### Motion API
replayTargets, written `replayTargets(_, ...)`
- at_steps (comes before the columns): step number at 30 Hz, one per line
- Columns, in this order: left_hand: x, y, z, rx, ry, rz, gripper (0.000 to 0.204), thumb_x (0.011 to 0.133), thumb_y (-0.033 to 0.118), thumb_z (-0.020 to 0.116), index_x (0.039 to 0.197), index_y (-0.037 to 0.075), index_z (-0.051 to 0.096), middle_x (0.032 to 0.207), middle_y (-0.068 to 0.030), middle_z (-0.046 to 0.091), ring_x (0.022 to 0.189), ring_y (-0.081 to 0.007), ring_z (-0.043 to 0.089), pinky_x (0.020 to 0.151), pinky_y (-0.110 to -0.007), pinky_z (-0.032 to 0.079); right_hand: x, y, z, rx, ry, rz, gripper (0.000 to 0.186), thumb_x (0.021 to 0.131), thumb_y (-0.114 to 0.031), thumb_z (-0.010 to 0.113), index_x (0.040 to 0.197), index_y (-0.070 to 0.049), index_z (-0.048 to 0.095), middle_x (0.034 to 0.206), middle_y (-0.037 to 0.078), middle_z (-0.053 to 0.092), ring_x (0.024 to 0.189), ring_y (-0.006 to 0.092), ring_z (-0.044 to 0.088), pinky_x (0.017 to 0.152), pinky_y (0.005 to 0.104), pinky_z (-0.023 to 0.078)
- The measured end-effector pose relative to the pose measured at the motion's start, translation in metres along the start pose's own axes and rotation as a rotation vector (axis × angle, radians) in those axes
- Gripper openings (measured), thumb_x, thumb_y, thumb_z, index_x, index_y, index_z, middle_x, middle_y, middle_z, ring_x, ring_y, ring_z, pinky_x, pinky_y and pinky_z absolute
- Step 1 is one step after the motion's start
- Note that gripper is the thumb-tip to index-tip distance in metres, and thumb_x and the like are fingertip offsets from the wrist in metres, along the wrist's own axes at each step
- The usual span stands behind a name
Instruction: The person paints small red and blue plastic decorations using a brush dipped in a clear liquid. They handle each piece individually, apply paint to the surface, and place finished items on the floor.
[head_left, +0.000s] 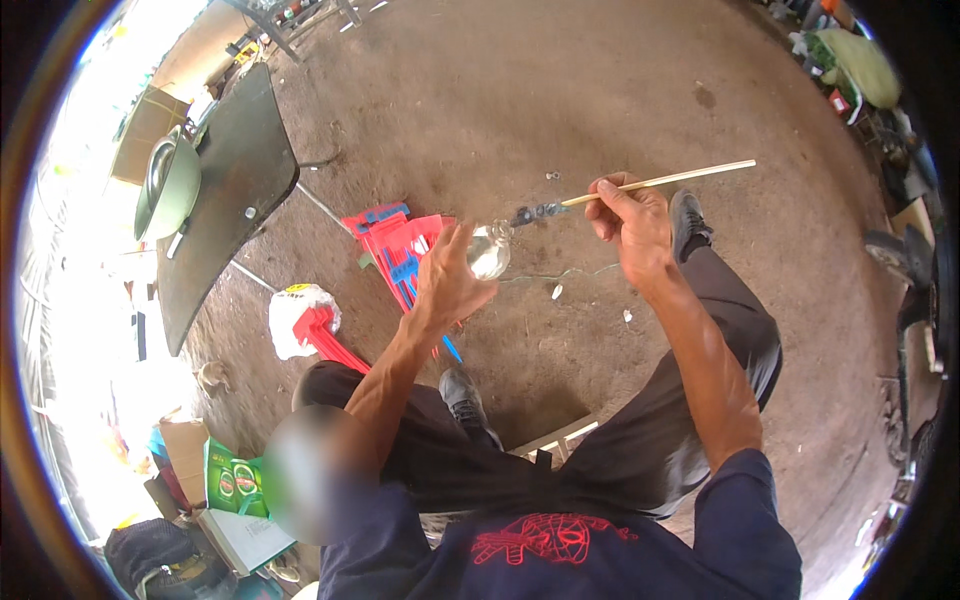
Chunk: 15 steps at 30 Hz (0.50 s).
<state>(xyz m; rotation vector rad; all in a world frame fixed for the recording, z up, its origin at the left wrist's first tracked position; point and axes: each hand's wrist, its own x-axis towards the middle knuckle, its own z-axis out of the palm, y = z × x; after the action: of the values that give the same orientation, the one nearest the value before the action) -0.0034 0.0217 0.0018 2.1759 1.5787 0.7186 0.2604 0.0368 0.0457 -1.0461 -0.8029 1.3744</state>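
Note:
My left hand (pixel 450 275) grips a small clear glass jar (pixel 490 250) at the middle of the view. In my right hand (pixel 630 225), pinched between thumb and fingers, is a long pale wooden stick (pixel 710 169). Its left end carries a dark bluish tip (pixel 535 213), held just above and right of the jar's top; whether they touch I cannot tell. Beneath and beyond my left hand, a pile of red and blue strips (pixel 395 250) lies on the dirt floor.
A dark table (pixel 225 150) with a pale green bowl (pixel 170 185) stands at left, near a white bag with red strips (pixel 290 320). Cartons and bags (pixel 235 475) sit at lower left. A wheel (pixel 890 250) and assorted items line the right edge. My legs frame the lower middle.

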Motion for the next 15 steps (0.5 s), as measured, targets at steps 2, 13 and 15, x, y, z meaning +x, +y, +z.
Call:
replayTargets(2,0.004,-0.007,0.003,0.014,-0.013,-0.02,0.073,0.059,0.011,0.077,0.127,0.001,0.054,0.11,-0.0191,0.061,0.099,-0.0364,0.064,0.082,-0.042,0.052,0.0,0.003,0.003,-0.005,0.0,-0.007,0.014,0.095,-0.013,0.061,0.089,-0.002,0.065,0.07,0.007,0.065,0.051,0.0102,0.052,0.047,0.0243,0.04)
replayTargets(13,0.003,-0.001,0.0,0.102,-0.036,-0.053,0.073,0.058,0.008,0.075,0.127,0.004,0.055,0.11,-0.0178,0.06,0.098,-0.0386,0.063,0.08,-0.045,0.052,-0.002,0.019,0.009,-0.081,0.049,0.011,0.015,0.095,-0.011,0.061,0.087,0.0,0.066,0.068,0.008,0.067,0.049,0.0102,0.055,0.044,0.0246,0.042)
replayTargets(15,0.005,0.001,-0.003,0.156,-0.06,-0.035,0.073,0.057,0.007,0.074,0.128,0.005,0.055,0.109,-0.018,0.06,0.097,-0.039,0.063,0.078,-0.046,0.051,0.0,0.029,0.005,-0.049,0.09,0.085,0.015,0.096,-0.011,0.06,0.087,0.0,0.065,0.07,0.009,0.066,0.051,0.011,0.055,0.045,0.0248,0.043)
